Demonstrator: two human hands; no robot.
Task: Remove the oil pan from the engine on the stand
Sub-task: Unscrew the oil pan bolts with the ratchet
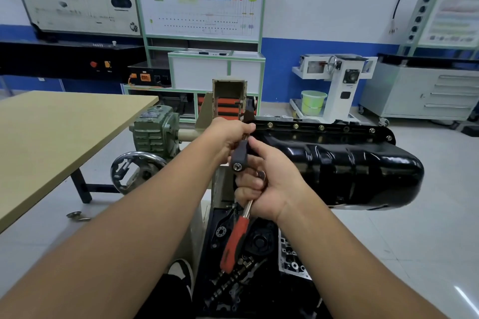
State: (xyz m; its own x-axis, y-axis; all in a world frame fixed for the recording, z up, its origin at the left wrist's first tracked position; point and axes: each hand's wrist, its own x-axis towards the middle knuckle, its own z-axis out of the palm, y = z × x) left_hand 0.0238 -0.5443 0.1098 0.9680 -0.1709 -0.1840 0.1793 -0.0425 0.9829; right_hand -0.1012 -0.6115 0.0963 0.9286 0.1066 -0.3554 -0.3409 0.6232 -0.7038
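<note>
— Wooden table (51, 132) at left, noted. What is the largest item in the working area?

— Black oil pan (337, 163), glossy, seated on the engine on the stand, at centre right. Its flange runs along the top edge with a row of bolts (295, 126) showing in it. Green gearbox (155, 132) of the stand sits to the left of the pan, with a metal handwheel (137, 171) just below it.

— Hands?

— Both at the near left corner of the pan. Right hand (269, 184) has its fingers curled round the steel shaft of a ratchet (237, 238); the red handle hangs down below the palm, and the dark head of the tool shows just above the knuckles. Left hand (228, 134) grips the upper end of the tool, close against the corner of the flange. What lies under its fingers cannot be made out.

— Smaller items?

— Green bucket (312, 102) stands in the background near a white machine. Dark engine parts lie low in the frame beneath the handle.
</note>
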